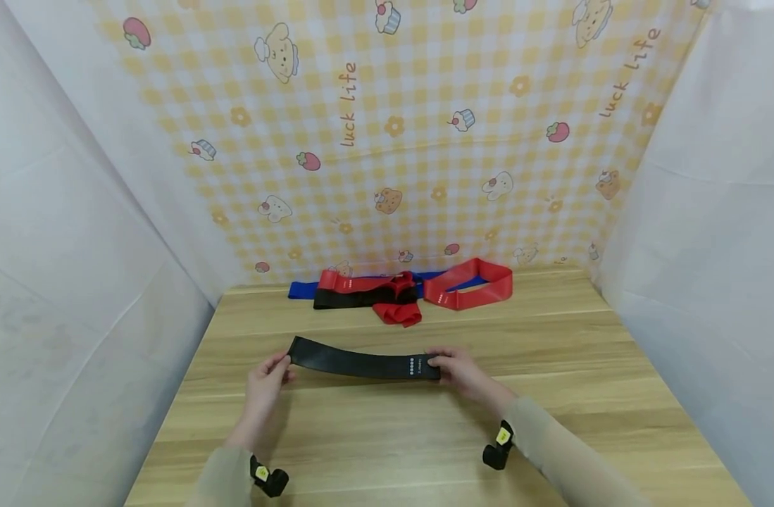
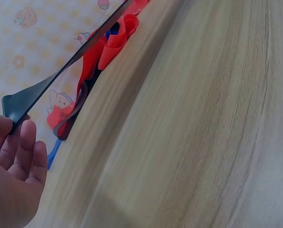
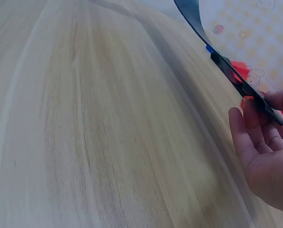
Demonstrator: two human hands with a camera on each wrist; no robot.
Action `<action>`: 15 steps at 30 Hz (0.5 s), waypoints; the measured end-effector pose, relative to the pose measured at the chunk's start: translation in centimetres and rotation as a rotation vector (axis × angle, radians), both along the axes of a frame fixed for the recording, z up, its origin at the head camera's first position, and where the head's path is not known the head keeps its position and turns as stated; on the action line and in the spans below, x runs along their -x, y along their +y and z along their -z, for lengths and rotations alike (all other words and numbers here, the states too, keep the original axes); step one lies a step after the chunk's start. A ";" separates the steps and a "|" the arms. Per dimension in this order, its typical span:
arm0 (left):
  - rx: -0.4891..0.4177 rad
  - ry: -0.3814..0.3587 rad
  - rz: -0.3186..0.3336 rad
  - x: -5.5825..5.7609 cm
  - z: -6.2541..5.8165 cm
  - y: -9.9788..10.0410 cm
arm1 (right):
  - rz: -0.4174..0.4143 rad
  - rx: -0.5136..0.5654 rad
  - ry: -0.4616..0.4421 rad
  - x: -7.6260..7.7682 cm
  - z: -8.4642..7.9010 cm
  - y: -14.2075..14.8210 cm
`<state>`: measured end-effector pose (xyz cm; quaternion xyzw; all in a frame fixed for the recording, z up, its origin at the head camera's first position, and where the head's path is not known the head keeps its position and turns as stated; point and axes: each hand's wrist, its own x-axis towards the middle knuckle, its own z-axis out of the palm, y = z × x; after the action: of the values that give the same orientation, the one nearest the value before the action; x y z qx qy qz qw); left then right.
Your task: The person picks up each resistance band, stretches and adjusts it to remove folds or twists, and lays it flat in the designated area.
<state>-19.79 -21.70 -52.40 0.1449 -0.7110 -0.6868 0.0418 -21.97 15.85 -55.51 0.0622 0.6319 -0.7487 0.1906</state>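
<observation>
I watch remotely, left hand [image 1: 267,384] with fingers pinching one end of a black band [image 1: 361,363], right hand [image 1: 460,374] pinching its printed end, band sagging above the table [image 1: 374,443], red, blue and black bands [image 1: 345,298] heaped beyond.

Blk band [image 2: 27,101] cut off at top edge, L/R wrist views.
</observation>
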 end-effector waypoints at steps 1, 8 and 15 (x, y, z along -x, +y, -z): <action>0.004 0.011 0.003 0.1 0.0 -0.1 | 0.000 -0.015 0.007 -0.1 0.0 0.0; 0.095 -0.004 0.031 0.6 0.0 -0.3 | -0.031 -0.083 0.038 -0.7 0.0 0.2; 0.147 -0.037 0.066 1.4 -0.5 -0.5 | -0.053 -0.099 0.039 -1.1 0.2 0.3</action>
<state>-21.23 -22.23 -51.92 0.1304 -0.7647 -0.6309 0.0166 -20.90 16.15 -55.69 0.0401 0.6730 -0.7123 0.1950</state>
